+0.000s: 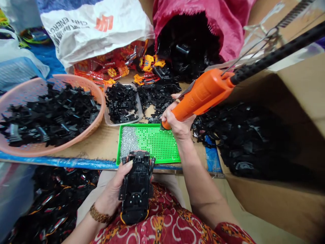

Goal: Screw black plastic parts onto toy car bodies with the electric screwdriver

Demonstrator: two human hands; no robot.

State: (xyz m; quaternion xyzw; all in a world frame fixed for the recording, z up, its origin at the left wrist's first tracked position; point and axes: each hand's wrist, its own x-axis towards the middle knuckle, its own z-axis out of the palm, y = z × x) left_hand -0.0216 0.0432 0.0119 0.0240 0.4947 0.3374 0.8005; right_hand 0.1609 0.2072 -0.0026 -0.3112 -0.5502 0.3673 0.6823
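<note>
My left hand [119,179] is closed around a black plastic toy car chassis [137,188], its underside facing up and a yellow edge showing at the near end. In my right hand [177,122] is an orange electric screwdriver [203,93], tilted with its tip down to the left. That tip is above a green perforated tray [157,142], near its far edge; I cannot tell whether it touches. Small silver screws [129,139] are heaped at the tray's left end. The near left corner of the tray is partly behind the chassis.
A pink basket [99,112] and a clear tub [139,105] hold black parts. Behind are orange toy bodies [111,69], a white sack [99,34] and a magenta sack [233,30]. An open cardboard box [279,203] stands right. A black cable [276,51] runs up from the screwdriver.
</note>
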